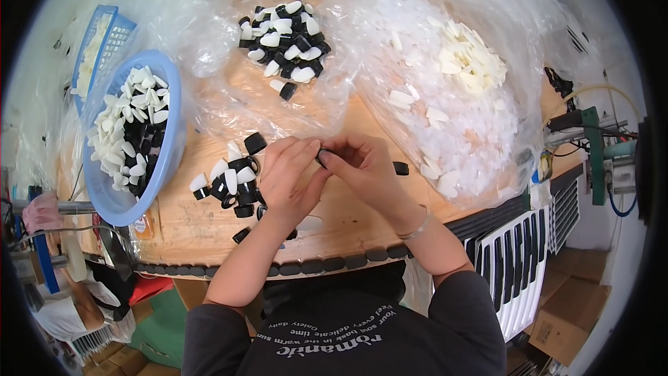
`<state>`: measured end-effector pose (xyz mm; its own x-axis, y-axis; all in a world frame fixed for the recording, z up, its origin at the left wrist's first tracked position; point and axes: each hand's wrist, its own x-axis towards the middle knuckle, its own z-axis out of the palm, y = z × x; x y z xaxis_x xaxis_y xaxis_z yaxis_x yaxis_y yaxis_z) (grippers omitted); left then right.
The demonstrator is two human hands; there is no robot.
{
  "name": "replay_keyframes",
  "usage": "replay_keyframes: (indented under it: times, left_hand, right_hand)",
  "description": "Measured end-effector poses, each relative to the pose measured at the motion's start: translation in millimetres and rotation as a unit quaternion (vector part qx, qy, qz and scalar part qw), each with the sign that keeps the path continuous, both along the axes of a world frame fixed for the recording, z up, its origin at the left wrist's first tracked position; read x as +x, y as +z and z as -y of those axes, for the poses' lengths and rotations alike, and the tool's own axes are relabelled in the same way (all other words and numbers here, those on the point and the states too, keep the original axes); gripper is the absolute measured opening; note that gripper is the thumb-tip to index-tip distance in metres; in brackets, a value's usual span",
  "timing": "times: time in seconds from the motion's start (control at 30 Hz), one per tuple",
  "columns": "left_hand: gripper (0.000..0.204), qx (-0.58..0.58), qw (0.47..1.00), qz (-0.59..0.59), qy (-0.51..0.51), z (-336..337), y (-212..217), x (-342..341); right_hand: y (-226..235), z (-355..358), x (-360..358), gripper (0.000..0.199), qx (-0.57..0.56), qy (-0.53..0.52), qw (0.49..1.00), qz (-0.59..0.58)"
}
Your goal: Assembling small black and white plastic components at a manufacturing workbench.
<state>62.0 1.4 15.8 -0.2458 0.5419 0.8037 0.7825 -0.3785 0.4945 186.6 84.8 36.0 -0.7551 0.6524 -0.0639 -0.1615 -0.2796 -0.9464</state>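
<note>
Fingers (316,157) of both hands pinched together on one small black ring (322,155), held just above the wooden counter (202,226). Left hand (291,178) curled, thumb and fingertips closed against the ring from the left. Right hand (365,167) closed on the same ring from the right, a thin bracelet (416,228) at the wrist. Both forearms entered from the lower edge, over a dark shirt.

Just left of the left hand, a loose cluster of black rings and white-and-black caps (233,181) lay on the counter, some touching the hand's edge. One single black piece (401,168) lay just right of the right hand, beside the clear plastic sheet.

Further left, a blue round basket (170,139) stood tilted on the counter, filled with white-and-black caps. Beyond it, a blue rectangular crate (104,35) held pale pieces.

Farther back, on crumpled clear plastic (348,56), sat a heap of black-and-white caps (285,38). To its right, inside a clear bag, a mound of plain white pieces (470,56), with a few scattered nearer.

At the far right edge, green machine parts and cables (591,139), too blurred to tell more.
</note>
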Motion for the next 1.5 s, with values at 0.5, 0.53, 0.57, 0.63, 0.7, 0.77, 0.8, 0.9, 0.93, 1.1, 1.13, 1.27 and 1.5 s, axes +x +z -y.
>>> replay_keyframes:
  times: [0.5, 0.53, 0.57, 0.63, 0.7, 0.77, 0.8, 0.9, 0.93, 1.1, 1.13, 1.27, 1.5]
  left_hand:
    - [0.048, -0.052, 0.996, 0.063, 0.043, 0.8, 3.3, -10.1]
    - [0.048, -0.048, 0.996, 0.064, 0.042, -0.1, 3.6, -8.0]
    - [0.048, -0.052, 0.996, 0.066, 0.030, -1.4, 2.3, -5.9]
    - [0.048, -0.056, 0.996, 0.066, 0.028, -0.2, 0.0, -7.3]
    - [0.048, -0.059, 0.994, 0.084, 0.030, -0.4, -0.8, -11.4]
    - [0.048, -0.065, 0.994, 0.086, 0.034, -0.5, 1.4, -12.2]
    - [0.048, -0.064, 0.994, 0.085, 0.030, -0.8, 1.7, -12.0]
    - [0.047, -0.066, 0.994, 0.083, 0.030, 0.1, 1.2, -13.7]
    - [0.047, -0.066, 0.994, 0.082, 0.030, 0.3, 1.1, -14.1]
    - [0.047, -0.079, 0.995, 0.041, 0.036, 0.1, 1.2, -7.8]
    - [0.047, -0.083, 0.996, 0.030, 0.031, -1.0, -0.2, -5.3]
    - [0.047, -0.064, 0.998, 0.016, 0.005, -2.2, -0.8, -3.7]
    - [0.047, -0.053, 0.998, -0.021, 0.000, -0.4, 1.8, -9.8]
  right_hand:
    - [-0.6, -135.4, 18.8, 0.013, 0.396, -0.213, 0.848, 0.280]
    - [-10.5, -153.6, 17.4, 0.013, 0.399, -0.214, 0.846, 0.281]
    - [-25.7, -170.0, 14.2, 0.013, 0.424, -0.213, 0.813, 0.338]
    - [-34.2, -178.3, 5.9, 0.013, 0.449, -0.206, 0.778, 0.388]
    - [-36.4, -177.0, -1.8, 0.013, 0.470, -0.162, 0.730, 0.469]
    - [-40.6, -176.7, -3.1, 0.012, 0.487, -0.177, 0.711, 0.475]
    - [-41.9, -177.4, -1.4, 0.011, 0.503, -0.196, 0.690, 0.483]
    - [-31.0, -171.9, 6.1, 0.010, 0.509, -0.265, 0.674, 0.466]
    - [-23.2, -163.6, 7.7, 0.010, 0.509, -0.264, 0.674, 0.465]
    - [15.6, -58.3, 9.0, 0.008, 0.352, -0.159, 0.906, 0.173]
    - [18.6, -38.6, 7.6, 0.008, 0.317, -0.120, 0.928, 0.155]
    - [16.1, -9.2, -0.2, 0.006, 0.353, -0.118, 0.923, 0.095]
    - [16.3, -6.1, 1.1, 0.006, 0.336, -0.070, 0.929, 0.141]
